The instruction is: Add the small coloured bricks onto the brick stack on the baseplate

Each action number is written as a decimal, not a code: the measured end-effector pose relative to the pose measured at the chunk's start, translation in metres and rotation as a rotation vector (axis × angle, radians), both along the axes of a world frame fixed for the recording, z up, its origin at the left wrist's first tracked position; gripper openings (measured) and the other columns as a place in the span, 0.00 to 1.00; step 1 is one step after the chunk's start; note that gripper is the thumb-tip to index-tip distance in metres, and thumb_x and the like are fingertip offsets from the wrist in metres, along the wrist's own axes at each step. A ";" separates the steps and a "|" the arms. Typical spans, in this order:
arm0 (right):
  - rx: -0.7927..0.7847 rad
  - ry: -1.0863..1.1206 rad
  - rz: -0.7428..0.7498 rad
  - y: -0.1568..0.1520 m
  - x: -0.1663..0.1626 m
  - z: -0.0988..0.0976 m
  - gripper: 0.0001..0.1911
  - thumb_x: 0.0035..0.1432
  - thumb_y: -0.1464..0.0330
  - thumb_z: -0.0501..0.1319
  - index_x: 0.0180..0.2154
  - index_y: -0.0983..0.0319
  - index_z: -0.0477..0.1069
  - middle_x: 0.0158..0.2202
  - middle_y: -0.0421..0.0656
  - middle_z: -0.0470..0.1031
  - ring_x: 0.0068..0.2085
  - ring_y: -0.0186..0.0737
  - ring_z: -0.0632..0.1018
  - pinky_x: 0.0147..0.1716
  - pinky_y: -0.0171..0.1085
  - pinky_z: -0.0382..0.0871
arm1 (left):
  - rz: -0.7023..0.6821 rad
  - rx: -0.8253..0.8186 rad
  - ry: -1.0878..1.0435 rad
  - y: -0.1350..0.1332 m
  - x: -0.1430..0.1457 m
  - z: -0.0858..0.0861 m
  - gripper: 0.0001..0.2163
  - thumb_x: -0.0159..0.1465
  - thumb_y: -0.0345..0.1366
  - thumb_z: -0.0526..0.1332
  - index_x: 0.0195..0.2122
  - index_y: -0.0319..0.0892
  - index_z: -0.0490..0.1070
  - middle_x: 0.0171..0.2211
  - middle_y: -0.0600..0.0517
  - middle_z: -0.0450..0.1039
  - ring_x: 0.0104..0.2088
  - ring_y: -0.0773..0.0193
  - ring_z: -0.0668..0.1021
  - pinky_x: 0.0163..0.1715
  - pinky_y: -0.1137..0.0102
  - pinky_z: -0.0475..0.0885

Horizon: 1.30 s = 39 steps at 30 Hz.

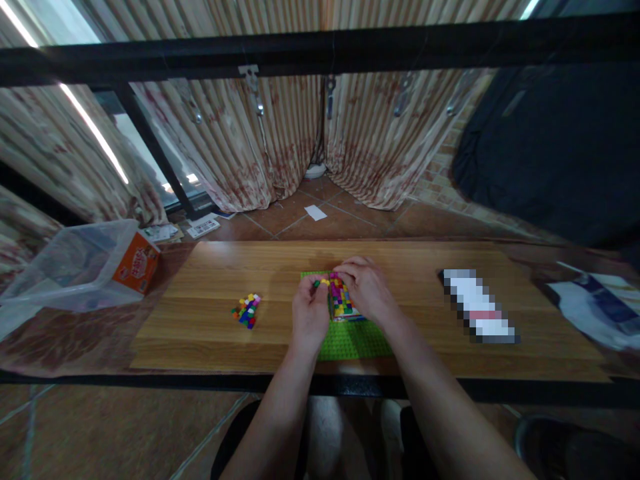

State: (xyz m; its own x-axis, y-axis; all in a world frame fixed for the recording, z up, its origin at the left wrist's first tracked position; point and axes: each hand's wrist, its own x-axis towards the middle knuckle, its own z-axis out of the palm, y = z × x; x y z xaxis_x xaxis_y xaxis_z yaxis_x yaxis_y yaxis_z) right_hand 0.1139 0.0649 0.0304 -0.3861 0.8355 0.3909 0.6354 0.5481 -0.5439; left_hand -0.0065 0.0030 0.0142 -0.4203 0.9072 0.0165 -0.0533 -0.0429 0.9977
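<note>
A green studded baseplate [353,343] lies on the wooden tabletop in front of me. On it stands a block of multicoloured toy bricks [344,301] in yellow, red, magenta, blue and other colours. My left hand [310,310] is closed at the block's left side, with small yellow and green bricks at its fingertips. My right hand [369,287] reaches over the block from the right. Its fingers are curled together at the far end near magenta bricks; whatever they pinch is hidden. A small pile of loose toy bricks [247,311] lies to the left.
The wooden tabletop [200,347] carries a pixelated flat object [480,307] on the right. Beyond its left end stands a clear plastic bin [75,267] with an orange label. Papers and a blue packet [613,303] lie at far right. A dark bar [320,50] crosses ahead, before curtains.
</note>
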 end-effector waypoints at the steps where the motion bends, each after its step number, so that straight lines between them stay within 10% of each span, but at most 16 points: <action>1: -0.001 -0.003 0.007 0.000 0.000 0.000 0.12 0.63 0.72 0.58 0.36 0.58 0.81 0.40 0.46 0.80 0.45 0.45 0.76 0.50 0.45 0.68 | -0.010 0.014 0.010 0.000 0.000 0.001 0.05 0.61 0.33 0.58 0.36 0.42 0.72 0.33 0.51 0.75 0.34 0.64 0.76 0.37 0.70 0.70; 26: -0.105 0.053 0.043 0.002 -0.003 0.001 0.13 0.62 0.73 0.58 0.32 0.60 0.81 0.35 0.45 0.81 0.39 0.41 0.78 0.43 0.38 0.69 | -0.077 -0.001 0.500 -0.008 -0.003 0.016 0.06 0.64 0.29 0.55 0.39 0.46 0.69 0.34 0.51 0.75 0.34 0.59 0.76 0.37 0.66 0.67; 39: -0.124 0.375 -0.080 -0.001 0.007 0.004 0.13 0.62 0.71 0.58 0.43 0.59 0.79 0.45 0.46 0.82 0.47 0.42 0.80 0.51 0.43 0.71 | 0.030 0.032 0.340 -0.004 -0.015 0.008 0.05 0.61 0.33 0.59 0.37 0.43 0.75 0.34 0.51 0.78 0.33 0.63 0.77 0.37 0.68 0.69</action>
State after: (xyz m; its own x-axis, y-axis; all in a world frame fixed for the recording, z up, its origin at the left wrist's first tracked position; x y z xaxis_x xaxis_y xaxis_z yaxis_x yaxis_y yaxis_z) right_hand 0.1213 0.0637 0.0339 -0.1679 0.9067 0.3869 0.4184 0.4209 -0.8048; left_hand -0.0211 -0.0012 0.0217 -0.4121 0.8914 0.1885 0.2842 -0.0708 0.9562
